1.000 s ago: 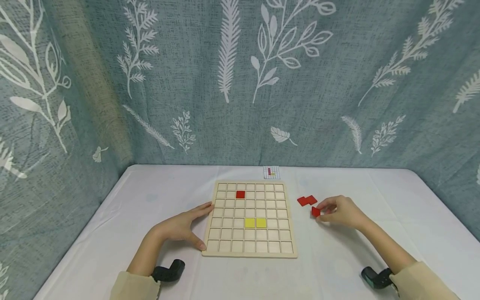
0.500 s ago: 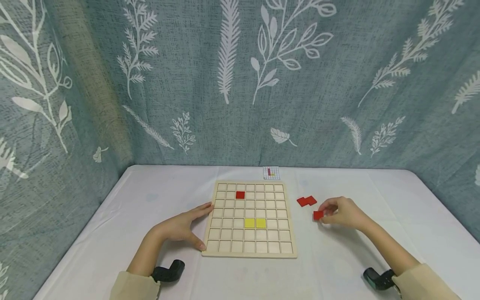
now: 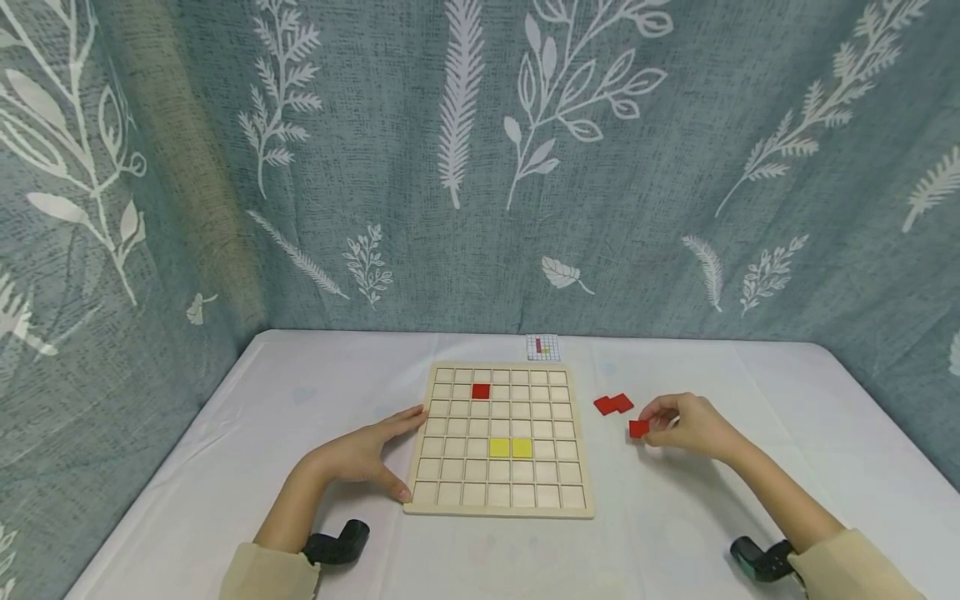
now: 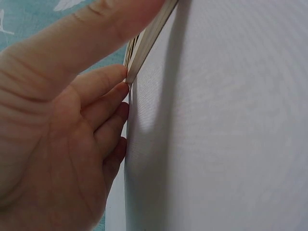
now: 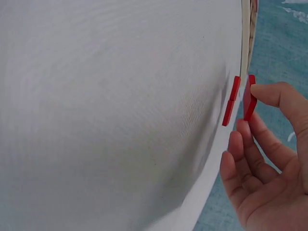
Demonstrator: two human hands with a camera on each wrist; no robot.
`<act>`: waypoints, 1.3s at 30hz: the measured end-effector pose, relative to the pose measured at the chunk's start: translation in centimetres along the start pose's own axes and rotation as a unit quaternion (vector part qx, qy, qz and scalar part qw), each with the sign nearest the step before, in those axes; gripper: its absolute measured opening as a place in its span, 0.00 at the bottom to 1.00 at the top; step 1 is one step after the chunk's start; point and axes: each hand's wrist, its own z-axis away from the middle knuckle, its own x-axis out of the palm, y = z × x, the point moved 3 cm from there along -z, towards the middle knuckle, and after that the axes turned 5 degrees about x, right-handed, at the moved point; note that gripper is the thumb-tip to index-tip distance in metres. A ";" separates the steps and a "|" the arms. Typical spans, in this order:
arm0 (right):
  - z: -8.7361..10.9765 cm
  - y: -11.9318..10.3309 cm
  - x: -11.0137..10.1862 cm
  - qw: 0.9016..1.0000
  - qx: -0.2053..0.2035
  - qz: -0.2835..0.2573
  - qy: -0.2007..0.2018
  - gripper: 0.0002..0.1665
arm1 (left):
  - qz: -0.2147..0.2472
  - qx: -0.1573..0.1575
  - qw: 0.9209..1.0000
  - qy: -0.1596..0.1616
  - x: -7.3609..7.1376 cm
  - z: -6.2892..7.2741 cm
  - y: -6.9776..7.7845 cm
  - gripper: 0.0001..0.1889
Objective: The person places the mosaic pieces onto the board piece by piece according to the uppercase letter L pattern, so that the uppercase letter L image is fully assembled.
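A wooden grid board (image 3: 450, 493) lies on the table, with one red tile (image 3: 481, 391) in an upper cell and two yellow tiles (image 3: 511, 448) side by side lower down. My left hand (image 3: 360, 454) rests against the board's left edge, thumb and fingers spread; the left wrist view shows its fingertips (image 4: 123, 72) touching the wooden side. To the right of the board, my right hand (image 3: 686, 427) pinches a red tile (image 3: 638, 429) between thumb and fingers. In the right wrist view that held tile (image 5: 249, 98) is lifted off the white cloth.
Two loose red tiles (image 3: 613, 404) lie touching on the table, just left of the right hand. A small card (image 3: 543, 347) with a printed coloured grid lies behind the board. A patterned curtain (image 3: 480, 167) hangs along the table's back and left side.
The pinched red tile has turned in my right fingers, so its flat face shows more, and has shifted slightly right. My left hand and the board stay in place.
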 end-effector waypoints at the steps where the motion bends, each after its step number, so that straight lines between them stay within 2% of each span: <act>1: 0.0 0.0 0.0 1.000 0.000 0.000 0.000 0.11 | 0.001 0.000 1.000 0.000 0.0 0.0 0.0 0.57; 12: -0.7 -0.9 1.2 1.000 -0.015 -0.013 -0.001 0.11 | 0.000 -0.004 1.000 -0.003 0.1 -0.1 -0.2 0.57; 32: -3.3 -5.7 3.5 0.997 -0.062 -0.040 -0.029 0.12 | -0.003 -0.006 1.000 -0.001 0.1 0.0 -0.2 0.57; 39: -4.3 -7.9 4.2 0.993 -0.101 -0.049 -0.046 0.12 | -0.001 -0.008 1.000 0.001 0.1 -0.1 0.0 0.57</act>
